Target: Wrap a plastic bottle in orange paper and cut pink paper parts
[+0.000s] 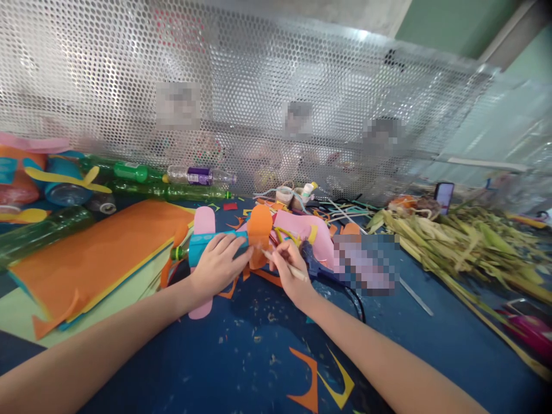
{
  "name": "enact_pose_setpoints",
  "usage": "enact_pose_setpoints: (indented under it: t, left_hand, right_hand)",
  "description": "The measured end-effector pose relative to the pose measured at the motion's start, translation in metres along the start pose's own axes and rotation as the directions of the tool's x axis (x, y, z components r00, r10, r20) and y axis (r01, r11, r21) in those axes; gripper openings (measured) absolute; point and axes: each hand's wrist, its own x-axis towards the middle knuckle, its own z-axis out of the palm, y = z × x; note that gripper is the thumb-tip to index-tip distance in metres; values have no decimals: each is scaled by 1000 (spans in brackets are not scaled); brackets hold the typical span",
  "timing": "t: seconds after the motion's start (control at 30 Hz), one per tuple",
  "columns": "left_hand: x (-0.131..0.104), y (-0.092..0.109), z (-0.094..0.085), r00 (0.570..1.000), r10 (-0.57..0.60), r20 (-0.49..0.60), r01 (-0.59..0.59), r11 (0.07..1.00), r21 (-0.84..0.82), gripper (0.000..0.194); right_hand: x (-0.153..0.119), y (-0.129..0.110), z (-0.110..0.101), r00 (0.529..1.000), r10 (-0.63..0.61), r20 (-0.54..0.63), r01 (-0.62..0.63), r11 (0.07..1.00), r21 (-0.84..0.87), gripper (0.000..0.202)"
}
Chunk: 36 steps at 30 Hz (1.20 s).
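Note:
A plastic bottle [196,248] lies on its side, wrapped in blue foam sheet, its green-capped neck pointing left. A pink foam strip [204,220] with rounded ends crosses beneath or behind it. My left hand [219,263] rests over the wrapped bottle and holds it steady, fingers toward the right end. At that end stands an orange foam piece [260,233] with a rounded top. My right hand [292,270] pinches a pale pen [297,272], its tip at the orange piece's lower part. Just right of this hand lies a dark blue glue gun [321,270].
Orange foam sheets [107,253] are stacked at left, near several green bottles [168,191]. Foam offcuts [308,379] lie in front. Dried husks [466,241] and a phone [444,197] are at right. A perforated metal screen [259,86] rises behind, with people beyond.

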Motion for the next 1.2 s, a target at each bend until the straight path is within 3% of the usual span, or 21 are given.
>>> enact_pose_setpoints:
  t: [0.1, 0.2, 0.4, 1.07, 1.2]
  left_hand:
    - [0, 1, 0, 1000, -7, 16, 7, 1000, 3, 23]
    - [0, 1, -1, 1000, -14, 18, 15, 1000, -9, 23]
    - [-1, 0, -1, 1000, -16, 9, 16, 999, -30, 23]
    - [3, 0, -3, 1000, -23, 11, 23, 999, -23, 18]
    - [1, 0, -1, 1000, -19, -9, 19, 1000, -21, 20]
  right_hand:
    - [-1, -4, -1, 998, -19, 56, 17, 999, 46, 13]
    - [-2, -7, -3, 998, -30, 64, 33, 998, -47, 9]
    - [-3, -11, -5, 998, -60, 24, 63, 983, -174, 15]
    - [2, 2, -1, 982, -68, -174, 37, 984, -176, 19]
    - [2, 4, -1, 988, -47, -149, 19, 982, -187, 18]
